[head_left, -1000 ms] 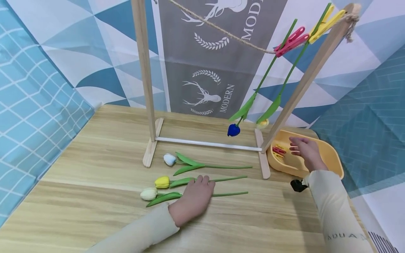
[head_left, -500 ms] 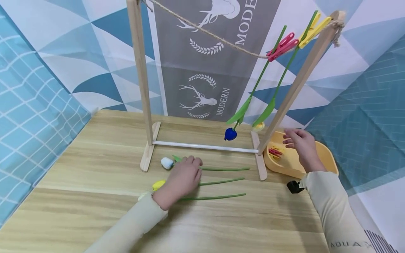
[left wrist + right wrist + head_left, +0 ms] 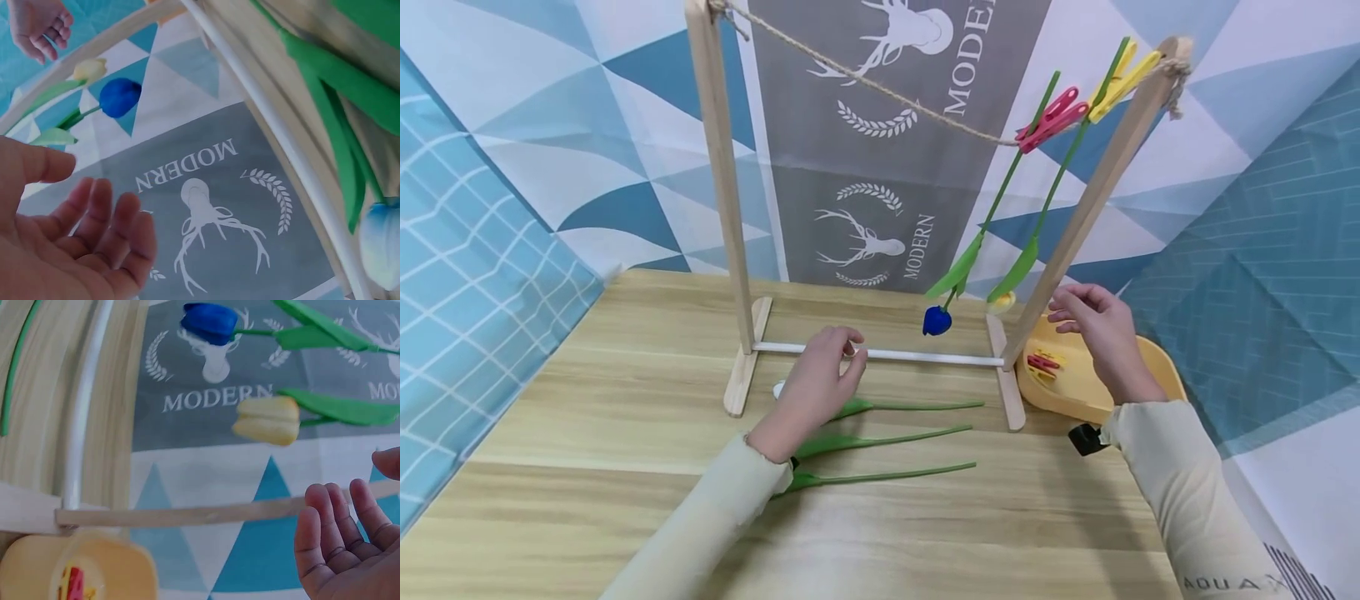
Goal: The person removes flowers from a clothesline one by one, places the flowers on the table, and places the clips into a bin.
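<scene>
My left hand (image 3: 817, 382) hovers over the lying tulips near the white crossbar, fingers loosely bent and holding nothing. Under it lie three artificial tulips with green stems: the back stem (image 3: 925, 407), the middle stem (image 3: 917, 435) and the front stem (image 3: 902, 477). The hand and sleeve cover most of their heads; the back one shows a white-blue head (image 3: 382, 247) in the left wrist view. My right hand (image 3: 1101, 333), empty with relaxed fingers, is above the yellow bin (image 3: 1165, 367). A blue tulip (image 3: 937, 320) and a pale yellow tulip (image 3: 269, 420) hang head down.
A wooden frame (image 3: 722, 183) with a white crossbar (image 3: 910, 356) stands on the table. Along its rope (image 3: 880, 87), a red clothespin (image 3: 1051, 121) and a yellow clothespin (image 3: 1122, 83) grip the hanging stems. Several clothespins (image 3: 1042, 362) lie in the bin.
My left hand has moved from the front tulips back toward the crossbar and risen off the flowers. The right hand stays over the bin, slightly higher. The head view has shifted a little.
</scene>
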`<action>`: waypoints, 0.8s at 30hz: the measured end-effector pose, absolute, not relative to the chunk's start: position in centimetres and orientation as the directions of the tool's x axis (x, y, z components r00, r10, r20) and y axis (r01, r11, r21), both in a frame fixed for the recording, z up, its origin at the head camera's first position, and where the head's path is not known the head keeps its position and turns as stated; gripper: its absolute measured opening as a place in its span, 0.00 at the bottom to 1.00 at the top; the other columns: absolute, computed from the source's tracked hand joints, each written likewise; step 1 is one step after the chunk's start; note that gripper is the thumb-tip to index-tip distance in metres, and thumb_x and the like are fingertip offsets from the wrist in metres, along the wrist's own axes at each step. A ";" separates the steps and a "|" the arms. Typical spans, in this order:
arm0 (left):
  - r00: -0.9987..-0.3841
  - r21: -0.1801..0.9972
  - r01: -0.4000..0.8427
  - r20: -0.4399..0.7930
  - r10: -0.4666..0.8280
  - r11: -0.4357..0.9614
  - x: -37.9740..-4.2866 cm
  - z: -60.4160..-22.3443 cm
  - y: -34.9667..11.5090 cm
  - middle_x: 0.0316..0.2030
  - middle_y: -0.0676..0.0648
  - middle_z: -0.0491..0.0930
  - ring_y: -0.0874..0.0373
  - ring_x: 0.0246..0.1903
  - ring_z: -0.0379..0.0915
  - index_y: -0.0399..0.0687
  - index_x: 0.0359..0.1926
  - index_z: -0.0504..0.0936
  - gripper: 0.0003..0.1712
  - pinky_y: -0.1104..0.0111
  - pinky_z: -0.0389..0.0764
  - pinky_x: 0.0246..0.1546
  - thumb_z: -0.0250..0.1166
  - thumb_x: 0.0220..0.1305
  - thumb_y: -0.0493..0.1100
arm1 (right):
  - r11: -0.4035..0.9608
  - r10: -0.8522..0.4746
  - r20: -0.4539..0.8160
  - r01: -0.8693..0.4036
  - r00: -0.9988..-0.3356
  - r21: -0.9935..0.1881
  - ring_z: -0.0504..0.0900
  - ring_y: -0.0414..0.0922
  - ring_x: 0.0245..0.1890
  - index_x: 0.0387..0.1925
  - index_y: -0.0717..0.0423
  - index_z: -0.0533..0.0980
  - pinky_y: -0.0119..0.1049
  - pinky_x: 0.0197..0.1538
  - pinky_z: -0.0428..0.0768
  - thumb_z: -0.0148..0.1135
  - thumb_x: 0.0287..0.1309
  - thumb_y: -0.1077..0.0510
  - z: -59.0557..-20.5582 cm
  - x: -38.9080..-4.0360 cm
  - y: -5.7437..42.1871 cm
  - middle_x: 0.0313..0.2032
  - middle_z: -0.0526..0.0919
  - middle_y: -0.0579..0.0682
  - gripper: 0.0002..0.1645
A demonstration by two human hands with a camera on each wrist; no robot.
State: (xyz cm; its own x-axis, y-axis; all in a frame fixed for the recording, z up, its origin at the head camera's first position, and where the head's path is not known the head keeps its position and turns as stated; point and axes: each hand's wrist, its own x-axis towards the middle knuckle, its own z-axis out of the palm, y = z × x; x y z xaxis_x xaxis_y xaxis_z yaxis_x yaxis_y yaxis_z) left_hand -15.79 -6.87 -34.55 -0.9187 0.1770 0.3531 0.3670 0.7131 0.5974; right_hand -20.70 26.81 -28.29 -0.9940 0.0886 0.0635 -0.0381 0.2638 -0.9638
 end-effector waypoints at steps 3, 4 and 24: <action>-0.905 0.651 0.392 0.401 0.145 0.650 -16.2 -33.9 -6.8 0.38 0.43 0.76 0.50 0.38 0.71 0.38 0.46 0.75 0.13 0.62 0.73 0.39 0.54 0.67 0.42 | 0.207 0.104 0.113 -0.090 -0.988 -0.974 0.81 0.35 0.31 0.44 0.57 0.73 0.24 0.35 0.79 0.61 0.57 0.46 -27.6 -20.6 26.1 0.31 0.81 0.40 0.21; -0.901 0.671 0.400 0.413 0.132 0.625 -16.4 -33.7 -6.7 0.38 0.43 0.75 0.50 0.38 0.71 0.38 0.46 0.75 0.13 0.62 0.73 0.39 0.54 0.67 0.42 | 0.192 0.111 0.133 -0.110 -0.985 -0.975 0.81 0.35 0.31 0.44 0.58 0.73 0.24 0.35 0.79 0.62 0.57 0.46 -27.4 -20.5 25.8 0.31 0.81 0.40 0.22; -0.858 0.795 0.494 0.511 0.049 0.351 -18.8 -28.5 -4.3 0.42 0.44 0.73 0.55 0.40 0.70 0.39 0.45 0.73 0.10 0.65 0.75 0.41 0.53 0.68 0.41 | 0.032 0.086 0.434 -0.432 -0.897 -0.901 0.83 0.38 0.32 0.42 0.57 0.76 0.24 0.40 0.80 0.65 0.55 0.54 -20.1 -20.2 22.4 0.33 0.82 0.47 0.14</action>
State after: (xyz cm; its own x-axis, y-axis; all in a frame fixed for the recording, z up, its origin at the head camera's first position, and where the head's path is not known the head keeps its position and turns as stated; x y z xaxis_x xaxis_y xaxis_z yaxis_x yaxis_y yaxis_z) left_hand -18.80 -4.26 -28.48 -0.8580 0.0495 0.5113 0.4942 0.3509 0.7954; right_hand -20.22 22.38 -20.08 -0.8970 0.0861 0.4335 -0.4324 0.0322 -0.9011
